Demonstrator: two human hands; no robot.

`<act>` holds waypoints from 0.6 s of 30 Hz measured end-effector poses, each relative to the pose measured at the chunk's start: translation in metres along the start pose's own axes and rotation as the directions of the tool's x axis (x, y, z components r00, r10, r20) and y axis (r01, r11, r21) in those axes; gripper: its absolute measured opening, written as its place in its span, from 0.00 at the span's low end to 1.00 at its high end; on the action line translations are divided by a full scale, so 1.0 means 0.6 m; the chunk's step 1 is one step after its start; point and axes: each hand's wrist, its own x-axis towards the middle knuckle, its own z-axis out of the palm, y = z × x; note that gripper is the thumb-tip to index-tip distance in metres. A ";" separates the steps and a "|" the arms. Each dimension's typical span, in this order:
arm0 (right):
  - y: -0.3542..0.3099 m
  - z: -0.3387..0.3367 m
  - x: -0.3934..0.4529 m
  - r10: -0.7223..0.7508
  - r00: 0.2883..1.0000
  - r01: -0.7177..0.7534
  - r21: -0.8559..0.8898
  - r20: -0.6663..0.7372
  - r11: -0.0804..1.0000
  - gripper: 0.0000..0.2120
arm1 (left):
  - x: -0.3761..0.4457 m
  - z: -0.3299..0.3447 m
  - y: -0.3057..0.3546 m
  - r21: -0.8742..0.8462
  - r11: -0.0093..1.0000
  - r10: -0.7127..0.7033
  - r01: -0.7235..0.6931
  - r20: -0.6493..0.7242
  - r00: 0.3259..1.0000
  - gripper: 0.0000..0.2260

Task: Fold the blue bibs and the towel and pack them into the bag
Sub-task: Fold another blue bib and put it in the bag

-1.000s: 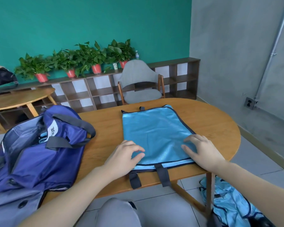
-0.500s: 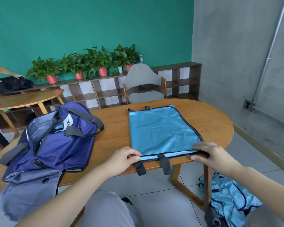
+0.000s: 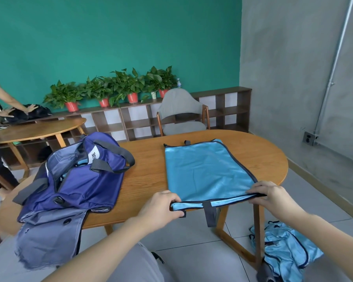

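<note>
I see a light blue mesh bib with dark trim [image 3: 207,171] lying flat on an oval wooden table [image 3: 147,180]. My left hand [image 3: 161,208] pinches its near left corner; my right hand [image 3: 271,197] pinches the near right corner, both at the table's near edge. An open navy fabric bag [image 3: 77,180] sits on the table to the left. A crumpled heap of blue bibs [image 3: 285,247] lies on the floor at right.

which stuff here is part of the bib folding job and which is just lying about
Job: blue bib on the table, pinched by left hand and right hand; navy bag; heap of bibs on the floor.
Lying about: grey chair; potted plants; shelf unit.
</note>
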 end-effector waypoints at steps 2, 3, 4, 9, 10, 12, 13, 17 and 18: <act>-0.005 -0.006 -0.001 0.018 1.000 -0.017 0.040 -0.004 0.999 0.11 | -0.001 0.000 0.002 -0.010 1.000 0.007 -0.007 -0.009 1.000 0.09; -0.006 -0.009 -0.001 0.028 1.000 -0.028 0.052 0.000 0.998 0.11 | -0.001 0.000 0.002 -0.011 1.000 0.016 -0.016 -0.005 1.000 0.07; -0.007 -0.010 -0.002 0.036 0.999 -0.036 0.057 0.007 0.998 0.11 | -0.001 -0.002 0.002 -0.009 1.000 0.025 -0.025 0.001 1.000 0.06; -0.025 -0.031 -0.005 0.016 0.996 -0.013 -0.029 0.093 0.999 0.07 | -0.002 -0.025 0.009 -0.095 0.995 0.017 -0.019 -0.024 1.000 0.06; -0.035 -0.039 -0.004 0.005 0.994 0.001 -0.052 0.111 0.999 0.06 | -0.003 -0.032 0.013 -0.118 0.993 -0.002 -0.004 -0.044 0.999 0.04; -0.054 -0.056 -0.002 0.024 0.994 -0.022 -0.027 0.111 0.999 0.03 | -0.003 -0.046 0.020 -0.171 0.985 -0.037 0.023 -0.080 0.996 0.04; -0.062 -0.065 0.000 0.039 0.994 -0.041 0.016 0.100 0.999 0.02 | -0.002 -0.055 0.023 -0.202 0.979 -0.049 0.029 -0.094 0.994 0.03; -0.087 -0.099 0.015 0.073 0.995 -0.086 0.247 0.060 0.965 0.03 | 0.007 -0.100 0.038 -0.423 0.906 -0.085 0.030 -0.111 0.990 0.02; -0.093 -0.107 0.019 0.083 0.995 -0.099 0.312 0.064 0.945 0.05 | 0.009 -0.112 0.041 -0.478 0.878 -0.100 0.028 -0.126 0.987 0.01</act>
